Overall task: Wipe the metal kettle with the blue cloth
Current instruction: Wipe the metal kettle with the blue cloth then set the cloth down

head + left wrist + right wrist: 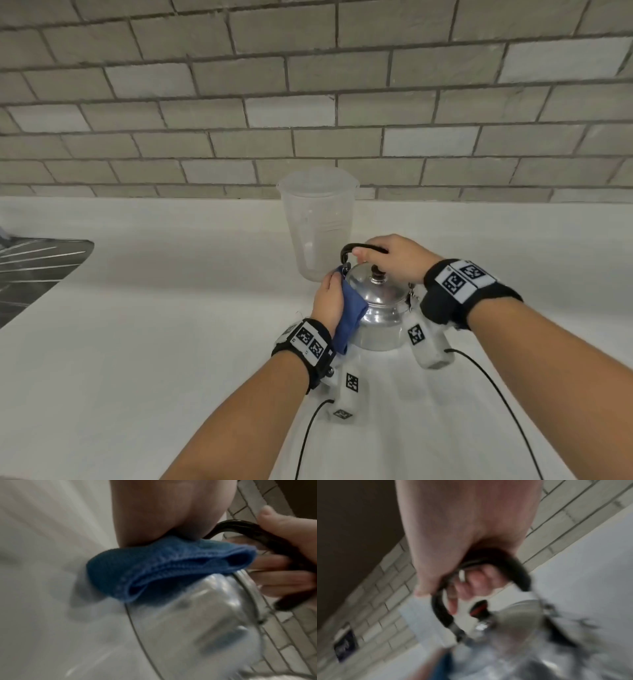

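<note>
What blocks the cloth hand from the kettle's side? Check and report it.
Nothing visible. The left hand holds the blue cloth directly against the left side of the metal kettle. The right hand grips the black handle on top, and the clear jug stands behind the kettle, out of the way.

A white counter (137,325) runs under your left hand (327,297) and right hand (394,258). Beyond both, a wall of grey brick-shaped tiles (308,102) rises from its back edge. Far out past the left hand, a ribbed steel draining board (30,270) sits in the counter.
</note>
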A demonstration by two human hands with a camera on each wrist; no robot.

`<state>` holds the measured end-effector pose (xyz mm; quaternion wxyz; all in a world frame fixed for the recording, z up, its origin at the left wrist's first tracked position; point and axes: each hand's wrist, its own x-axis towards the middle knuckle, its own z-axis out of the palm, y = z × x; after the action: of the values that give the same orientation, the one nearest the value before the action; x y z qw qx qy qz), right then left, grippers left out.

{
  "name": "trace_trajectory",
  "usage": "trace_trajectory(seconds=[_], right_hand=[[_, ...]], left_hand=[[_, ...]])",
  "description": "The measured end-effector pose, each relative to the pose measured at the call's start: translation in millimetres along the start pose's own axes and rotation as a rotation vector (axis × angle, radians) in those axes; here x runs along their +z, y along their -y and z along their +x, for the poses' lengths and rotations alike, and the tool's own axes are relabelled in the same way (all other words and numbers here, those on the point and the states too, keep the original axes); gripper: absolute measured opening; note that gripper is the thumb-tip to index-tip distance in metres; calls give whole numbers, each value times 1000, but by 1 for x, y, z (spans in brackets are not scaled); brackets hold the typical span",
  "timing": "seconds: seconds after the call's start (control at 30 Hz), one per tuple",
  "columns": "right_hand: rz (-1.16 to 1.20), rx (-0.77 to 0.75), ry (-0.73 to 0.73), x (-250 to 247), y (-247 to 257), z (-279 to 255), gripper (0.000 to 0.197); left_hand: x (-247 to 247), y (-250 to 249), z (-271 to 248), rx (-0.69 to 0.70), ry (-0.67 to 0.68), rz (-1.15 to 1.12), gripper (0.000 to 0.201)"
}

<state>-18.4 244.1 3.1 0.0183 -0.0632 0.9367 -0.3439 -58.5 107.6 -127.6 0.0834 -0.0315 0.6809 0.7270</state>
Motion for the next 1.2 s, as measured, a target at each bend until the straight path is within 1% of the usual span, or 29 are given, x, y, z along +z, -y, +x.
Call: trace_trajectory(seconds=[0.07,0.17,0.23,0.27,0.33,0.4,0.47,0.53,0.6,0.67,0.77,0.83,0.9,1.0,1.1,1.17,1.2], right_hand=[[83,22,-45,4,-2,-3,38],[163,81,-130,12,4,-2,43],[239,156,-186,15,7,1,43],[316,205,-221,17,7,1,42],[540,316,-298,18,9,0,40],[771,403,-357,16,13,-5,39],[948,438,-383,14,14,-10,40],[1038,458,-363,13,13,-12,38],[1097,475,-322,13,11,-12,36],[1162,486,-334,15,10,-11,36],[1264,507,-475,22,11,-11,33],[1332,529,-585,29,11,-13,33],[1398,545,-675,36,12,-16,33],[1480,530,-768,43,13,-19,32],[1487,517,-817,45,15,-19,33],[1486,506,-829,45,16,-19,33],[1493,505,-825,46,15,-19,32]], left_hand=[[2,2,14,-46,-9,-16,45],[6,-16,14,-59,-6,15,31],[9,-19,10,-53,-45,75,34],[9,-18,6,-36,-59,96,33],[12,-13,-4,25,-101,91,31],[15,-5,-18,116,-136,114,33],[19,3,-33,206,-156,101,38],[23,7,-42,240,-163,92,40],[21,4,-38,219,-140,96,39],[17,-5,-24,151,-90,102,38],[12,-17,4,40,3,175,31],[10,-20,10,-9,27,198,36],[5,-20,8,-21,52,190,45],[1,-14,4,-59,101,115,49],[-4,1,1,-62,190,-50,59],[-8,5,-13,-27,199,-51,60],[-8,6,-20,-2,206,-50,57]])
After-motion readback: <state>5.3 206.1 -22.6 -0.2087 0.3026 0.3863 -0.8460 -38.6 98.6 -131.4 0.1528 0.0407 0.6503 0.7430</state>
